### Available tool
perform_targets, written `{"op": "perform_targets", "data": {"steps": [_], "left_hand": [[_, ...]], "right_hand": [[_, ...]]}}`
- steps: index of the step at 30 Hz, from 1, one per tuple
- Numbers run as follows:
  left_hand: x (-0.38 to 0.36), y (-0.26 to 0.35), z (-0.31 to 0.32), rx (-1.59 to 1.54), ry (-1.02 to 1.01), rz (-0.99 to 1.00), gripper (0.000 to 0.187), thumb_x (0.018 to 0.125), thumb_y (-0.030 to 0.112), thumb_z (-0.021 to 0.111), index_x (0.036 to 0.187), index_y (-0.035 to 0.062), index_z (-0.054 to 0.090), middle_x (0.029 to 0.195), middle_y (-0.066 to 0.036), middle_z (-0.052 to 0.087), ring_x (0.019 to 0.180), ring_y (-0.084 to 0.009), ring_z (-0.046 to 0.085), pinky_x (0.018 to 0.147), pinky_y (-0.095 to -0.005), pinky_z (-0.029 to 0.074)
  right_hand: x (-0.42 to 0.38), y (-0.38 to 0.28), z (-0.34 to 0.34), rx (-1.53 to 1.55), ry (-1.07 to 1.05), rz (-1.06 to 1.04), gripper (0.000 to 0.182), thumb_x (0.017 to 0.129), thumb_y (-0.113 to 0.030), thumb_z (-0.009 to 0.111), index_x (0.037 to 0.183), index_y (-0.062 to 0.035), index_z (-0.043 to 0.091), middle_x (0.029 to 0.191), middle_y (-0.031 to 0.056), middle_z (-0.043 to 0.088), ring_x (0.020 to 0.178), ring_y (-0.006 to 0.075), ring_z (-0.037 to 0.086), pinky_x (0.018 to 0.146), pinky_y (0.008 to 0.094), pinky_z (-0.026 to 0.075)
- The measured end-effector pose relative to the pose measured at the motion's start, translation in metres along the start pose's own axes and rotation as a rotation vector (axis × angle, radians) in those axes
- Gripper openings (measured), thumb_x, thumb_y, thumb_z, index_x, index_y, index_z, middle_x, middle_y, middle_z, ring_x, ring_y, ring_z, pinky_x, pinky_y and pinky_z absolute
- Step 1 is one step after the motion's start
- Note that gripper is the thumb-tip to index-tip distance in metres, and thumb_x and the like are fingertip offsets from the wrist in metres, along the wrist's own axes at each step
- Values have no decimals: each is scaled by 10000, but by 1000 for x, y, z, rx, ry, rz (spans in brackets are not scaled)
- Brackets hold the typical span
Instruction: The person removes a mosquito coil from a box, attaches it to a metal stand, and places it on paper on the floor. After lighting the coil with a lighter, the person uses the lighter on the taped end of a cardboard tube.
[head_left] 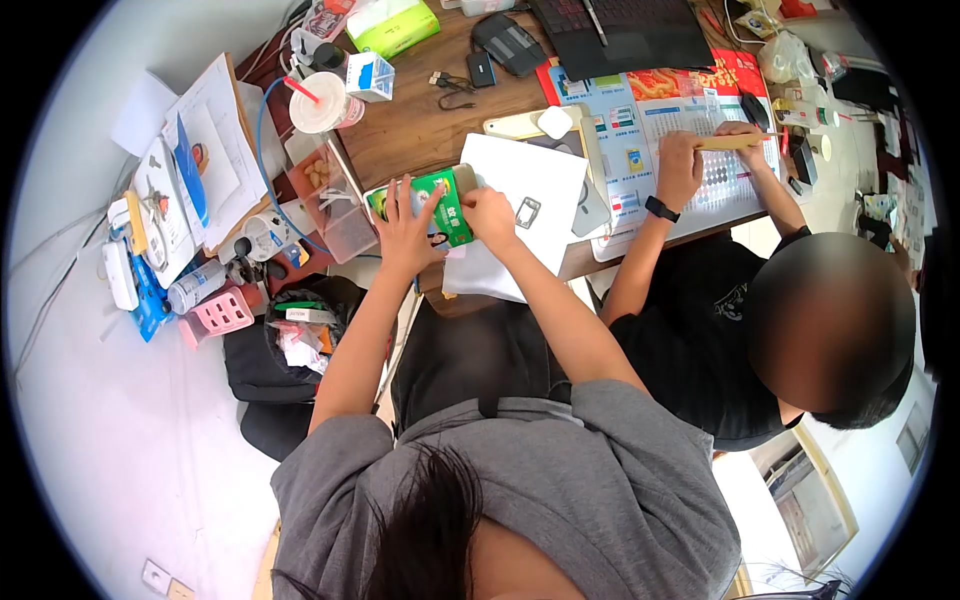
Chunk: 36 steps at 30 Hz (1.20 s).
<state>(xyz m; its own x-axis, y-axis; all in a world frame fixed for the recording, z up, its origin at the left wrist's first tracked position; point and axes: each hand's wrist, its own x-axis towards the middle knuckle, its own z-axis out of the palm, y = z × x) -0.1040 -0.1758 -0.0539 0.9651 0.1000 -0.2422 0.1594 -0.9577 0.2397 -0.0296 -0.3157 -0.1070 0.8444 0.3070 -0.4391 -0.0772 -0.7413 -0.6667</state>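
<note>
Green box: right in front of the person, right end overlapping the white sheet [545, 175]; that's the green box [460, 228], can't tell if it's lying flat or lifted a bit. Brownish bit sticking up at its far right corner.
Left hand: the left hand [406, 236] is on the left part of the green box, fingers spread wide over the top and touching it.
Right hand: the right hand [489, 215] is at the right end of the green box, fingers curled in narrow. Can't tell what's between them, sorry.
White sheet: under and right of the green box, has a small dark-framed print on it.
Snack corner: clear plastic container [347, 228] just left of the green box, lidded cup [318, 108] with a red straw beyond it.
Table: brown wood table [410, 135] beyond the green box, with a black laptop [635, 38] well off to the far right.
Neighbour: person in black [680, 330] right of the green box, both hands on a flat tan thing [727, 143].
</note>
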Motion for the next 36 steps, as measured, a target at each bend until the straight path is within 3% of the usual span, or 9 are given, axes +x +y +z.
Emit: {"op": "perform_targets", "data": {"steps": [4,8,10,13,19,28,34,36], "left_hand": [[0,-2,1,3,-13,5,1121,388,360,873,1368,404,331,1467,-125,195,1361,-367,163,955,-701,240],[-1,-4,1,17,-11,25,1120,392,358,870,1369,409,326,1469,-127,191,1363,-369,159,959,-702,241],[0,-3,-1,16,-17,24,1118,396,360,869,1370,411,323,1469,-129,191,1362,-369,159,959,-700,242],[0,-3,-2,10,-39,15,1115,401,364,867,1372,413,321,1468,-132,195,1361,-370,164,959,-699,237],[-2,-7,-2,-5,2,31,1117,403,368,865,1376,408,318,1464,-135,204,1352,-377,181,955,-698,236],[-1,-10,-6,-79,28,12,1126,388,341,863,1377,383,326,1441,-138,222,1349,-376,177,958,-701,242],[-2,-11,-4,-101,55,2,1120,388,330,860,1374,372,330,1433,-140,228,1346,-377,182,957,-694,253],[-2,-12,-6,-100,57,-4,1113,392,320,857,1373,364,333,1426,-142,235,1340,-381,190,951,-687,263]], "right_hand": [[7,7,6,98,-29,12,154,694,-235,690,754,-95,715,712,120,673,664,280,665,650,361,539],[16,4,-2,168,-263,198,159,664,-214,709,759,-88,712,689,104,674,649,237,672,647,332,537],[19,4,-1,133,-280,207,160,652,-204,716,757,-84,711,678,97,673,634,218,672,639,322,535],[23,5,-4,136,-306,133,174,682,-130,699,787,8,689,622,122,655,547,184,657,567,282,528],[21,5,-17,300,-345,139,158,677,-165,723,739,-25,683,645,99,662,574,179,661,563,288,535],[20,19,-34,640,-398,140,202,759,-132,704,868,27,643,720,70,659,589,117,617,551,235,514],[14,16,-24,418,-276,-18,231,780,-162,699,908,16,628,739,44,647,590,108,588,543,240,480],[16,19,-28,603,-325,93,207,782,-164,699,888,-2,627,751,35,644,615,105,592,555,236,480]]}}
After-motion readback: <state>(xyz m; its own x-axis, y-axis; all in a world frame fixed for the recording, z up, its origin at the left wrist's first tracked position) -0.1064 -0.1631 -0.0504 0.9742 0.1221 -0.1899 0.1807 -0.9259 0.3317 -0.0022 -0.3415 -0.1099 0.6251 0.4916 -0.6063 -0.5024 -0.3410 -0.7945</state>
